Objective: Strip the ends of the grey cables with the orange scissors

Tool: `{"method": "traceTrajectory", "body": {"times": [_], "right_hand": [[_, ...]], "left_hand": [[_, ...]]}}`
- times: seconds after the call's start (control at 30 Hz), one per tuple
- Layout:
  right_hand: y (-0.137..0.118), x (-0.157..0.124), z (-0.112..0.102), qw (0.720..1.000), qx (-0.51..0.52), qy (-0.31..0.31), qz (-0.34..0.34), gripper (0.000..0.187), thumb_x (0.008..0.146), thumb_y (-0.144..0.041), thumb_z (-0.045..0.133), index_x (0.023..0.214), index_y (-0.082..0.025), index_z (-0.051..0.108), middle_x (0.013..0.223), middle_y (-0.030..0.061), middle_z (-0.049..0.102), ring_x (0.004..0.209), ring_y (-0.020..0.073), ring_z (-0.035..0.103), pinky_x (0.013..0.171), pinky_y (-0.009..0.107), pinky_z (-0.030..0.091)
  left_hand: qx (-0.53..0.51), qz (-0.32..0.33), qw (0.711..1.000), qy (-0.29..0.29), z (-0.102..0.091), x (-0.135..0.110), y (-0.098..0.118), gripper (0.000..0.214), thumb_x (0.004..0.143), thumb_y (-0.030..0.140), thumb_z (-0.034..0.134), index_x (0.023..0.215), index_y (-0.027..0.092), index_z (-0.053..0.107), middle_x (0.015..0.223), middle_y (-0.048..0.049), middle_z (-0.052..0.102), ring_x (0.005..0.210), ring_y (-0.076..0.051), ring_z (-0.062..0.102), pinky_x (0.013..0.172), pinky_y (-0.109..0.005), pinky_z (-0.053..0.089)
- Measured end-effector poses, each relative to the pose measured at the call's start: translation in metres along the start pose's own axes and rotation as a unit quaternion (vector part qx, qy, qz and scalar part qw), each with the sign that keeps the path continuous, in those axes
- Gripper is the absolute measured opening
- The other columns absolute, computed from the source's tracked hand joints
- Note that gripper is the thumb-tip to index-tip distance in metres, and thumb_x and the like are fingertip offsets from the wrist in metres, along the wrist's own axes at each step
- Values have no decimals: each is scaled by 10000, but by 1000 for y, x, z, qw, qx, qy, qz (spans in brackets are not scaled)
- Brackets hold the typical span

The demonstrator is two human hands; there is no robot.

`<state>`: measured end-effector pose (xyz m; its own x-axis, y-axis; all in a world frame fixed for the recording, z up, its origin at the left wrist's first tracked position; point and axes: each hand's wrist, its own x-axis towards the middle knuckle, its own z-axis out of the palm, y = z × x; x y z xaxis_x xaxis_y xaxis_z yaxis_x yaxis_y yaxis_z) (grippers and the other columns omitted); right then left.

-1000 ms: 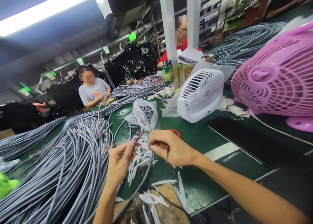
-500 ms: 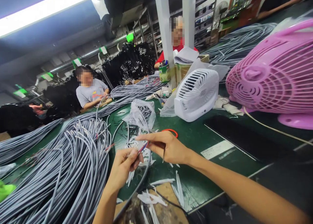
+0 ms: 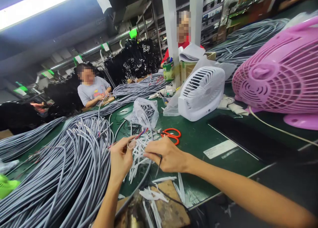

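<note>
Slender red and blue wires [image 3: 142,133] jut from the left hand [image 3: 122,156], its thumb and fingers pinched around them beside flat, crinkled white strips [image 3: 139,150]. The right hand [image 3: 167,154], fingers curled nearly together, grips a slim dark piece [image 3: 159,165] near loop-handled red scissors [image 3: 164,133]. Smooth, round gray cables [image 3: 85,161] heap leftward.

Red and blue wires [image 3: 142,133], grey cables [image 3: 81,168], dark green tabletop [image 3: 191,132], orange-red scissor handles [image 3: 163,133], white scraps [image 3: 139,157], white slatted fan [image 3: 211,93], pink ribbed fan [image 3: 268,72]
</note>
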<state>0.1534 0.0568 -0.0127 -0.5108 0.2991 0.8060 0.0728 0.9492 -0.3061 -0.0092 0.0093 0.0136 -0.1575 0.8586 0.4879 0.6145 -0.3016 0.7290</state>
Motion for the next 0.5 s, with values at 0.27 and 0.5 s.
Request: {"method": "traceTrajectory", "body": {"times": [0.27,0.5], "right_hand": [[2,1,-14,998,0,65,-5,321,855,-171,434,557,-142,549,498,-15,486,458,81,393,459,196,275],[22,10,-23,977,52,75,191,276,728,-120,521,459,-142,464,459,-58,339,465,61,298,475,184,253]], "left_hand": [[99,146,983,-56,11,-3,-2,239,807,160,499,911,177,713,730,-42,687,658,-137,627,597,-214,481],[122,310,943,9,18,-20,12,350,792,24,476,1035,193,662,839,-46,714,739,-134,653,722,-227,496]]}}
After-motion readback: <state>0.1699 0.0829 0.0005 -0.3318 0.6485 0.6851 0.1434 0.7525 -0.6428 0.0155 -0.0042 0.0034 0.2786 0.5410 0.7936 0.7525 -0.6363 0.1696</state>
